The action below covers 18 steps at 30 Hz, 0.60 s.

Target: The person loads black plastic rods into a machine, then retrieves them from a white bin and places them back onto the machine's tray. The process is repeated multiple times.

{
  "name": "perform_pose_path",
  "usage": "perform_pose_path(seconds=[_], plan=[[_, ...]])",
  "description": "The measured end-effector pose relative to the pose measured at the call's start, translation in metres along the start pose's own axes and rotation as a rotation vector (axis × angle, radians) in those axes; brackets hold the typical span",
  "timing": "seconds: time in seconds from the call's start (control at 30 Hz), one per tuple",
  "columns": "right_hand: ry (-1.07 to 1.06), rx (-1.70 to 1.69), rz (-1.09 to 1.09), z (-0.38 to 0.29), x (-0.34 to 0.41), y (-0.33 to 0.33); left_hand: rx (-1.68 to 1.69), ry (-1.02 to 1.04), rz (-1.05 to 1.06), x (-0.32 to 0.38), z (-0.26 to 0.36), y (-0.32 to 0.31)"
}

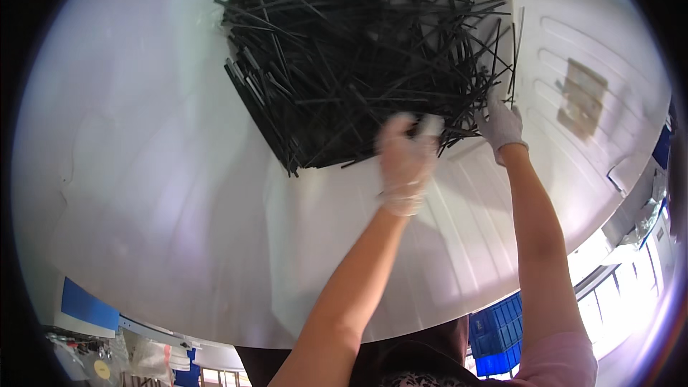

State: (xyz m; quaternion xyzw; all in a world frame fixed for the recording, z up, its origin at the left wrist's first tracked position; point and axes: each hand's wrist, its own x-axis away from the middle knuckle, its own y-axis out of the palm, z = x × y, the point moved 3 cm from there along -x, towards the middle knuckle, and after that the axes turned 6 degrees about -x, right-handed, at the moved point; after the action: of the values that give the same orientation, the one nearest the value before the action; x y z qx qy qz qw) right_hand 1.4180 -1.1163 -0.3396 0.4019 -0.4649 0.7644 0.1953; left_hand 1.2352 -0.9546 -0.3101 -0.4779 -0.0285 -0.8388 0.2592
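A dense heap of thin black strips [344, 70] lies at the bottom of a deep white plastic bin [177, 236]. My left hand [409, 156], in a thin translucent glove, is blurred at the heap's near edge; its fingers are spread, but whether they touch or hold a strip cannot be made out. To its right, my right hand [501, 122], in a whitish fabric glove, reaches to the right edge of the heap with its fingers against the strip ends. Several strips there stick out at odd angles. Its grip is unclear.
The bin's curved wall surrounds the heap, with raised ribs and a brownish patch [583, 98] on the right. Beyond the rim are blue plastic crates [495, 333] at lower right and a blue panel [89, 305] at lower left.
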Motion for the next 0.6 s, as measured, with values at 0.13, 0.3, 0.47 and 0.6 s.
perform_pose_path(seconds=[0.13, 0.3, 0.47, 0.6], plan=[[-0.246, -0.352, 0.425, -0.053, 0.027, -0.046, -0.258, 0.032, 0.728, -0.016, -0.071, -0.111], [-0.727, -0.460, 0.842, -0.175, -0.011, -0.098, -0.247, -0.146, 0.651, -0.046, -0.082, -0.133], [-0.611, -0.186, 0.512, -0.284, -0.047, -0.147, -0.328, -0.182, 0.711, -0.071, -0.088, -0.103], [-0.691, -0.194, 0.509, -0.287, -0.060, -0.113, -0.313, -0.301, 0.767, -0.073, -0.078, -0.109]])
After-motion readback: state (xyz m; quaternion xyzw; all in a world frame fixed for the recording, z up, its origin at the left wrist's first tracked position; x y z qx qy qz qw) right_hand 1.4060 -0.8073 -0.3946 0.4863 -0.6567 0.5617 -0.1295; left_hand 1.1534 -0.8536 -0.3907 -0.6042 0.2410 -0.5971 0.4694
